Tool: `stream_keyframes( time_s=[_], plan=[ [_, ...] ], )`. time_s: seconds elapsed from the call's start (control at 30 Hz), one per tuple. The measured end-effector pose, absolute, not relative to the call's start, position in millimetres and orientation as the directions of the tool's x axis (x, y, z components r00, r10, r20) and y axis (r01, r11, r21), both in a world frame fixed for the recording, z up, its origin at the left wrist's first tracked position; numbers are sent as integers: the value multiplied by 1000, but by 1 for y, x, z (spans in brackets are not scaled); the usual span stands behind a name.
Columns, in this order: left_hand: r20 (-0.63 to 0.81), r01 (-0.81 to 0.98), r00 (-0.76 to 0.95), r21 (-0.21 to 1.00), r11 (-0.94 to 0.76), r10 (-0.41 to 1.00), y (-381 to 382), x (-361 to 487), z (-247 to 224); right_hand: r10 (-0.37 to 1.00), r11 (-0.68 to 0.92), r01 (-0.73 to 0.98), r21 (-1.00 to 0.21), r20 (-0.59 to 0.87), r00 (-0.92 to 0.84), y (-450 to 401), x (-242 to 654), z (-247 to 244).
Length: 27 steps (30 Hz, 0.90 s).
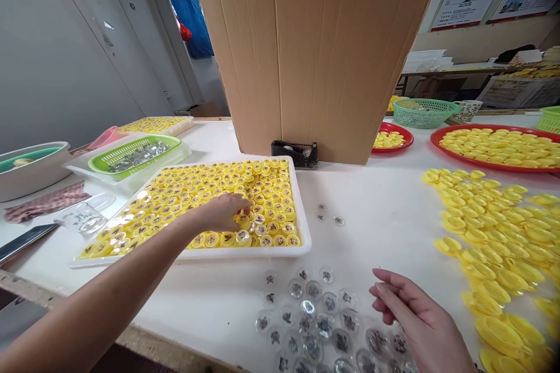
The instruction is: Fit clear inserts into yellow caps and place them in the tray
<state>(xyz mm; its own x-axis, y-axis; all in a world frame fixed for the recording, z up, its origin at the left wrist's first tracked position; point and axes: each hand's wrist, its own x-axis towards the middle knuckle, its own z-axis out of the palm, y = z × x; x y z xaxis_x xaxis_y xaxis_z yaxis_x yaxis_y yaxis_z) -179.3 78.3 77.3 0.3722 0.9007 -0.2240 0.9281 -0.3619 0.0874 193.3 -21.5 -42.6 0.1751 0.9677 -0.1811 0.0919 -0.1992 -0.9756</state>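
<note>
My left hand (pixel 225 213) reaches over the right part of a white tray (pixel 301 233) filled with round yellow pieces that have clear printed tops. Its fingers are closed on a yellow piece (pixel 242 220) among the others. My right hand (pixel 406 309) hovers at the lower right, thumb and fingers bent near each other; whether something small is between them cannot be made out. Beside and below it, clear printed discs (pixel 324 325) lie spread on the white table (pixel 201 303). Three more small discs (pixel 338 221) lie right of the tray. Loose yellow pieces (pixel 490 233) cover the table's right side.
A tall cardboard sheet (pixel 315 58) stands behind the tray, with a black tape dispenser (pixel 294 154) at its foot. Red plates (pixel 437 145) and a green basket (pixel 424 113) are at the back right. A light green basket (pixel 98 163), a glass cup (pixel 85 218) and a phone (pixel 26 242) are left.
</note>
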Motion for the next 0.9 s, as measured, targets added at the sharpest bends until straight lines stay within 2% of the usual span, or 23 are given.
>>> stream_keyframes(
  time_s=[0.43,0.57,0.63,0.7,0.77,0.8,0.9],
  plan=[
    [-292,937,348,97,-335,891,78,-179,75,974,-193,132,-972,-174,144,-21,191,-46],
    [-336,924,383,144,-354,861,80,-180,87,980,-175,204,-963,-150,135,-21,191,-42],
    [-319,913,406,193,-360,856,82,-179,93,986,-144,297,-944,-111,125,-14,191,-34],
    [-240,884,451,251,-393,860,81,-176,95,997,-27,498,-867,12,75,1,188,-23],
    [-152,845,509,277,-458,847,76,-172,91,985,146,720,-679,165,-45,25,181,-12],
    [-125,827,537,272,-491,834,72,-170,87,977,192,767,-612,190,-93,40,175,-9],
    [-102,812,573,207,-546,813,57,-169,72,960,273,811,-517,196,-199,84,153,-7]
  ],
)
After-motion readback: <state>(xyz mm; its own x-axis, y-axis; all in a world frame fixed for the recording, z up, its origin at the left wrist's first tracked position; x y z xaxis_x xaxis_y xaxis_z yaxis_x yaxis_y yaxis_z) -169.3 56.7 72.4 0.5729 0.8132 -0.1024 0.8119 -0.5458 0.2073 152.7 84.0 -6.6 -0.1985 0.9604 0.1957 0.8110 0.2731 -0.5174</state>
